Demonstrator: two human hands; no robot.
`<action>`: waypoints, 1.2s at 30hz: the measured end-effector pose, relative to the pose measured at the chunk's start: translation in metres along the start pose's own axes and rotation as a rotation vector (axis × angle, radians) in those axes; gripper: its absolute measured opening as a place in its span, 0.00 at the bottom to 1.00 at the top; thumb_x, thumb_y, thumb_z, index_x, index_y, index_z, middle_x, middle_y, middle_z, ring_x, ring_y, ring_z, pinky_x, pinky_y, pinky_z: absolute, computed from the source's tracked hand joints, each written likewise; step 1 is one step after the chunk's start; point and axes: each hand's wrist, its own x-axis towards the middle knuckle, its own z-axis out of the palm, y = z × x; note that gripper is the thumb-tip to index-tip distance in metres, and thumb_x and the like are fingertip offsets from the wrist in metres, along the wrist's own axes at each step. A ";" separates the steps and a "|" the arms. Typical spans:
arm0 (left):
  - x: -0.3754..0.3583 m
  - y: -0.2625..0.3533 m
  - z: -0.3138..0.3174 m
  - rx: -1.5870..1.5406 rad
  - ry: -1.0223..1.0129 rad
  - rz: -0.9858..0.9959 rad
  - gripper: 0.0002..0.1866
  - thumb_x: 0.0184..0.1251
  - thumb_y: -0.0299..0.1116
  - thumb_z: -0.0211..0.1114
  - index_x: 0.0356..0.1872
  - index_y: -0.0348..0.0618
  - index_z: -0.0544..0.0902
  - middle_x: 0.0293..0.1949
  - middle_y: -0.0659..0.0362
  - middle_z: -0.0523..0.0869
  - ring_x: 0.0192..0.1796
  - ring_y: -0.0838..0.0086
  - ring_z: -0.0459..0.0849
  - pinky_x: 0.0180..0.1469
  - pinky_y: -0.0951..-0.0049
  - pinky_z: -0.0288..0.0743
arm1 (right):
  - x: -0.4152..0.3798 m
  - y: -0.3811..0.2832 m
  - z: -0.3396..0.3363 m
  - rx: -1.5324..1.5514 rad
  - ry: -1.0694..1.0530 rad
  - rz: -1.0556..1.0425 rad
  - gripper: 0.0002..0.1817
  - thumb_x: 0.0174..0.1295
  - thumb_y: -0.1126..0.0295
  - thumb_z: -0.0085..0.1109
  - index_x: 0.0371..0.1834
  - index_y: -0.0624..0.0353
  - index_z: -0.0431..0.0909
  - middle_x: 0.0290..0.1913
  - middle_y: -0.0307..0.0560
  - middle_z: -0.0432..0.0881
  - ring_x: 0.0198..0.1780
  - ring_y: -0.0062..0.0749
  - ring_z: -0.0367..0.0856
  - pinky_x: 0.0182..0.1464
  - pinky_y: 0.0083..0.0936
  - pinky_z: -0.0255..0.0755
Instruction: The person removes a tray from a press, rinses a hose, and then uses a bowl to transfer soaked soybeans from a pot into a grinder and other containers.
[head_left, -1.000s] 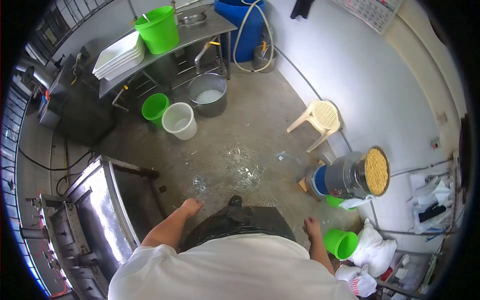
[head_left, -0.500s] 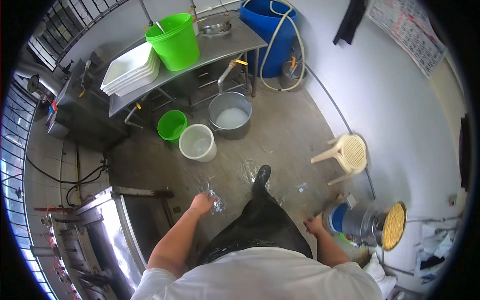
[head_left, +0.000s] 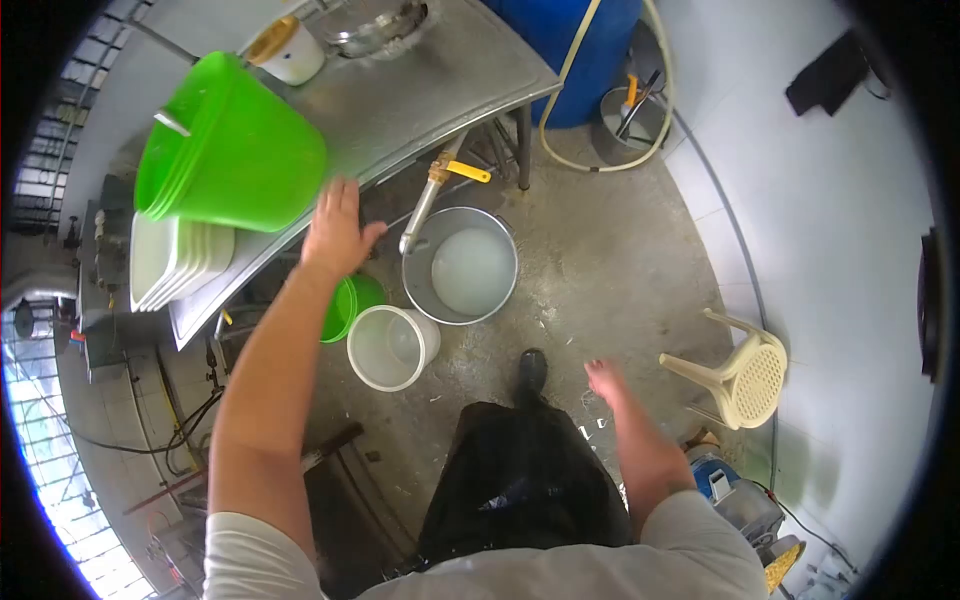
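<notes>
My left hand (head_left: 340, 228) reaches forward with its fingers stretched out, holding nothing. It overlaps the edge of the steel table, right beside a large green bucket (head_left: 245, 160) that has a pale handle sticking out of its top. My right hand (head_left: 603, 380) hangs over the floor, somewhat blurred, its fingers loosely bent and nothing visible in it. Below the table edge stands a wide metal pot (head_left: 412, 270) with cloudy whitish liquid (head_left: 473, 270) in it. A white bucket (head_left: 385, 350) and a smaller green bucket (head_left: 350, 303) sit to its left.
White trays (head_left: 180, 262) are stacked on the steel table (head_left: 455, 50). A pipe with a yellow-handled valve (head_left: 467, 171) points down at the pot. A blue barrel (head_left: 575, 85) and hose (head_left: 553, 150) are behind; a plastic stool (head_left: 752, 380) is at right. The floor (head_left: 620, 270) looks wet.
I have come closer to the table and pot. My left hand has risen and reached forward to the large green bucket; my right hand has swung forward, away from the machine.
</notes>
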 end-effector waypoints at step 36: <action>0.128 -0.052 0.061 -0.017 0.145 0.357 0.48 0.57 0.41 0.77 0.77 0.35 0.64 0.74 0.39 0.67 0.71 0.38 0.67 0.74 0.43 0.62 | 0.293 -0.207 -0.038 1.628 0.321 1.320 0.23 0.72 0.51 0.64 0.48 0.65 0.84 0.41 0.54 0.89 0.36 0.42 0.86 0.39 0.38 0.80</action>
